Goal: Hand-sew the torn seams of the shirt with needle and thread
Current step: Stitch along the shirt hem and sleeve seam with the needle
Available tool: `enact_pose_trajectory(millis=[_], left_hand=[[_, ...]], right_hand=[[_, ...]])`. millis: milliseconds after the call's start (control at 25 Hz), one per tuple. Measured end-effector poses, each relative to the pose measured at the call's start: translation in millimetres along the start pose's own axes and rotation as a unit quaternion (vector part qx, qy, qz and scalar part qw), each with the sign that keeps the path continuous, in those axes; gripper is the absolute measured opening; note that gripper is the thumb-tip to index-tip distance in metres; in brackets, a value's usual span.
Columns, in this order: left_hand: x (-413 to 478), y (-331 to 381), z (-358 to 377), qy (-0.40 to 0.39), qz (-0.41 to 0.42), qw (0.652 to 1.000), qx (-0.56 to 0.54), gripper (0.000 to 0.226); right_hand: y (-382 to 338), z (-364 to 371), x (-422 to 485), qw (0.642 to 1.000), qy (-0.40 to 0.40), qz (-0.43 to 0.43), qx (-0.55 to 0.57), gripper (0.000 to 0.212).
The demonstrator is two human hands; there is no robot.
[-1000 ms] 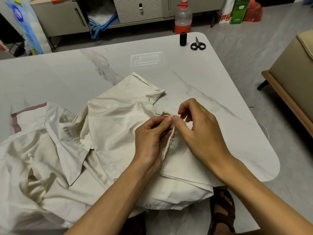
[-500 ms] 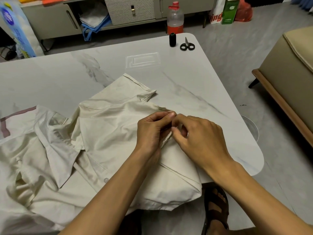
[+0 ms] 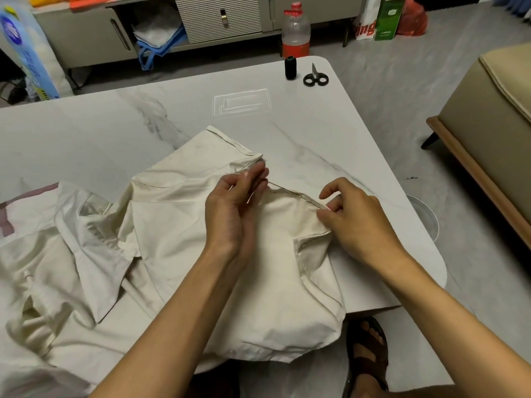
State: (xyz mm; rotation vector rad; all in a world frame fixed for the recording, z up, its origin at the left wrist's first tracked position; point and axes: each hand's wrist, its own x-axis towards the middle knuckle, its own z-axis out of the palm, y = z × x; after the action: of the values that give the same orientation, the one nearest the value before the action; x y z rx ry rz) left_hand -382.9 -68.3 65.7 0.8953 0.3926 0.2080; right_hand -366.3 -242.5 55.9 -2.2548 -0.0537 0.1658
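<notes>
The white marbled table [image 3: 100, 145] is taking up most of what I am looking down at. The cream shirt [image 3: 172, 225] is lying crumpled across its near half, from the left edge to just past the middle, with one corner drooping over the near edge towards my lap.

My left hand [image 3: 235, 208] is hovering over the middle of the shirt. Its fingertips [image 3: 254, 178] are pressing together and pinching the needle [image 3: 231, 173], which is showing as a thin pale sliver pointing left.

My right hand [image 3: 359, 225] is resting on the shirt's right side. Its thumb and forefinger are pinching the folded seam [image 3: 304, 201], and the other fingers are curling in behind.

A dark thread [image 3: 290, 191] is stretching taut along that seam, from my left fingertips to my right ones.

At the far right corner of the table a black spool [image 3: 290, 67] is standing upright. Small black-handled scissors [image 3: 315, 78] are lying just to the right of it, apart from it. A clear flat packet [image 3: 241, 102] is lying between them and the shirt.
</notes>
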Motion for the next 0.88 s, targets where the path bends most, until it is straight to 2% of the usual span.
enact_pose_trajectory(millis=[80, 120, 160, 240, 320, 400, 520, 560, 600, 640, 680, 800, 880], left_hand=[[0.7, 7.0, 1.0, -0.031, -0.015, 0.995, -0.098, 0.017], [0.4, 9.6, 1.4, -0.031, -0.017, 0.995, -0.098, 0.018], [0.4, 11.5, 0.0, -0.021, -0.006, 0.999, -0.050, 0.018], [0.2, 14.0, -7.3, 0.011, 0.061, 0.985, 0.158, 0.017], [-0.5, 17.5, -17.7, 0.037, 0.161, 0.914, 0.371, 0.016], [-1.9, 21.5, -29.6, 0.052, 0.232, 0.824, 0.515, 0.013], [-1.3, 31.9, -50.5, 0.099, 0.272, 0.701, 0.651, 0.012], [-1.1, 34.7, -56.3, 0.111, 0.276, 0.675, 0.675, 0.012], [-1.1, 36.7, -60.9, 0.116, 0.275, 0.664, 0.686, 0.012], [-1.7, 38.0, -64.0, 0.112, 0.271, 0.671, 0.681, 0.013], [-1.9, 37.9, -66.3, 0.101, 0.263, 0.699, 0.658, 0.014], [-0.9, 39.0, -62.8, 0.048, 0.176, 0.847, 0.499, 0.016], [-0.5, 40.4, -57.3, 0.020, 0.109, 0.906, 0.408, 0.013]], right_hand=[[2.4, -0.9, 1.8, 0.999, -0.032, 0.024, 0.006, 0.027], [3.4, -1.1, 2.6, 0.999, -0.042, 0.033, 0.002, 0.030], [4.1, -1.6, 2.9, 0.998, -0.048, 0.041, -0.003, 0.033], [5.6, -2.8, 3.5, 0.998, -0.042, 0.047, -0.018, 0.033], [7.9, -4.1, 4.7, 0.998, -0.021, 0.024, -0.058, 0.033], [8.1, -6.2, 6.7, 0.996, -0.005, -0.008, -0.091, 0.036], [5.3, -6.6, 9.6, 0.994, 0.018, -0.038, -0.104, 0.041], [3.9, -4.9, 10.4, 0.993, 0.027, -0.048, -0.107, 0.042], [2.9, -1.7, 12.0, 0.991, 0.035, -0.063, -0.111, 0.043], [1.7, 2.3, 13.8, 0.989, 0.043, -0.083, -0.114, 0.045], [1.0, 5.8, 16.0, 0.987, 0.052, -0.098, -0.116, 0.046], [-0.3, 6.0, 21.0, 0.984, 0.074, -0.097, -0.127, 0.047], [-2.2, 1.8, 20.4, 0.986, 0.064, -0.057, -0.142, 0.035]])
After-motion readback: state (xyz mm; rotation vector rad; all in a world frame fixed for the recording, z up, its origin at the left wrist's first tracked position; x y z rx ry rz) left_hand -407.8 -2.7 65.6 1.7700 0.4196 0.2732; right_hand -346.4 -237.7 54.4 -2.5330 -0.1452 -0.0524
